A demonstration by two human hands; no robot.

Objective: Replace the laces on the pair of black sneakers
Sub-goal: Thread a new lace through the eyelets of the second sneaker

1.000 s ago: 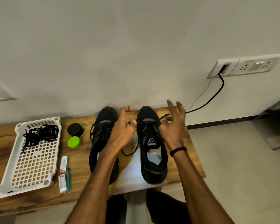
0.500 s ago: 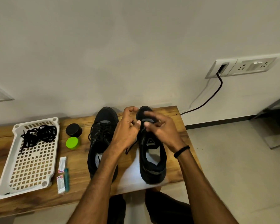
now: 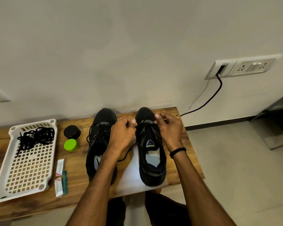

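Left hand [image 3: 122, 135] and right hand [image 3: 169, 128] — fingers curled — pinch the black lace [image 3: 127, 153] at the front eyelets of 1 sneaker [image 3: 152, 170].

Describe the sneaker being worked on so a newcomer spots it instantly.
On the wooden bench, two black sneakers stand side by side, toes to the wall. Take the right sneaker, nearer the wall socket, with the left hand and right hand at its front eyelets. The left sneaker has laces bunched over its tongue; this one's tongue is bare, a loose lace trailing beside it.
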